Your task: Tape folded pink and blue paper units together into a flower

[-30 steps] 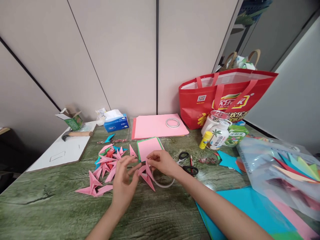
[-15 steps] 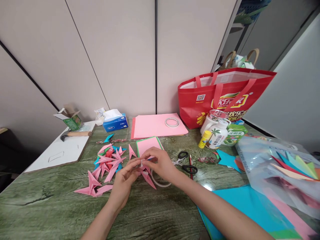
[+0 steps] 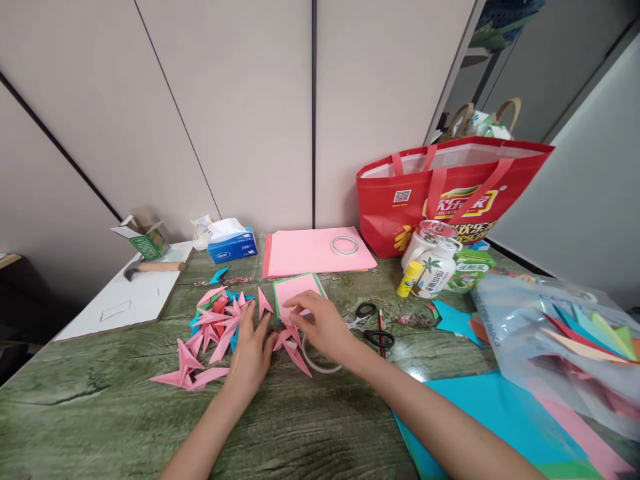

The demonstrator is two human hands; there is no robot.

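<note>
My left hand (image 3: 253,353) lies low over the green table (image 3: 125,407) with fingers stretched out, its tips among a pile of folded pink and blue paper points (image 3: 215,323). My right hand (image 3: 323,325) rests just right of it, fingers curled and pinching at a pink folded piece (image 3: 293,347) in front of a small stack of pink squares (image 3: 295,293). A clear tape ring (image 3: 320,365) lies partly under the right wrist. More joined pink points (image 3: 187,373) sit to the left.
Black scissors (image 3: 373,327) and a red pencil (image 3: 381,323) lie right of my hands. Behind are pink sheets (image 3: 310,257) with a tape roll (image 3: 345,245), a tissue box (image 3: 233,245), a red bag (image 3: 450,193), bottles and a glue stick (image 3: 411,279). Blue paper (image 3: 490,413) and a plastic bag (image 3: 560,347) lie right.
Both hands held a pink piece together above the table; now the left hand has let go, opened and dropped to the table by the pile, while the right hand lowered the piece.
</note>
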